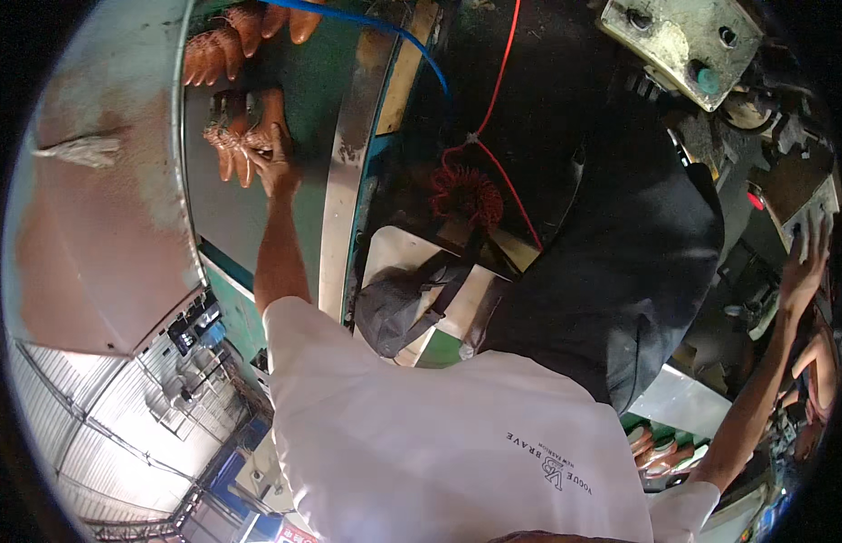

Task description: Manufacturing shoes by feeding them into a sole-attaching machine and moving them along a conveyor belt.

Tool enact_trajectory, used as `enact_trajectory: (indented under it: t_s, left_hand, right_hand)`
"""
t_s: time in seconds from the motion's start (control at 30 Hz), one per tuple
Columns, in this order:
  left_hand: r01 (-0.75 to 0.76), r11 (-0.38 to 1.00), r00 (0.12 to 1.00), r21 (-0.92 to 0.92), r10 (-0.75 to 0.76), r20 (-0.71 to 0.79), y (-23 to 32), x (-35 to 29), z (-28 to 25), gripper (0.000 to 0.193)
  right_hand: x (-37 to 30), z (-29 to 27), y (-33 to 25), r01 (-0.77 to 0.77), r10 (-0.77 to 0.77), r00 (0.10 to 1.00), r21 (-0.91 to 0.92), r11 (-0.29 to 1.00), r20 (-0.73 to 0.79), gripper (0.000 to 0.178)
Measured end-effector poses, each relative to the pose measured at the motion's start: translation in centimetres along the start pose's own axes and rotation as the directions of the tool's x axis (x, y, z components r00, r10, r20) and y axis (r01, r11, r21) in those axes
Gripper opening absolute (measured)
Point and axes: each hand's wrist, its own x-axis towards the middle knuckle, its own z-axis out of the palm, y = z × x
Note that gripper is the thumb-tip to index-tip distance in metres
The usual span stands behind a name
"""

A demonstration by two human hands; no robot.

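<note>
At the far left, my left hand (274, 167) reaches onto a dark conveyor belt (226, 204), its fingers closed round one of several glossy brown shoe uppers (272, 109). Rough, frayed edging shows along these uppers, and their rounded toes lie side by side. Part of the held upper is hidden behind my fingers. On the far right, my right hand (806, 258) is stretched out with its fingers extended, lying against a worn metal part of a machine (805, 204). Close by it sits a red push button (756, 199). No object shows in that hand.
More brown uppers (213, 56) lie farther up the belt, under a large hood (113, 244). A blue hose (385, 25) and a coiled red air hose (466, 195) hang ahead. A black bag (394, 312) rests on a pale stool (385, 253). A control box (683, 45) stands upper right.
</note>
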Motion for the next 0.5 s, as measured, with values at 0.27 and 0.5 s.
enact_trajectory:
  t_s: [0.27, 0.5]
  left_hand:
    - [0.256, 0.951, 0.951, -0.173, -0.217, 0.219, -4.4, 3.7, -0.5, 0.089]
    - [0.422, 0.874, 0.906, -0.241, -0.396, 0.149, -11.3, 9.6, -3.8, 0.084]
  right_hand:
    - [-14.2, 0.5, -1.0, -0.266, 0.179, 0.918, 0.214, 0.94, 0.354, 0.042]
    - [-21.0, -0.8, -0.3, -0.24, 0.126, 0.861, 0.174, 0.955, 0.493, 0.041]
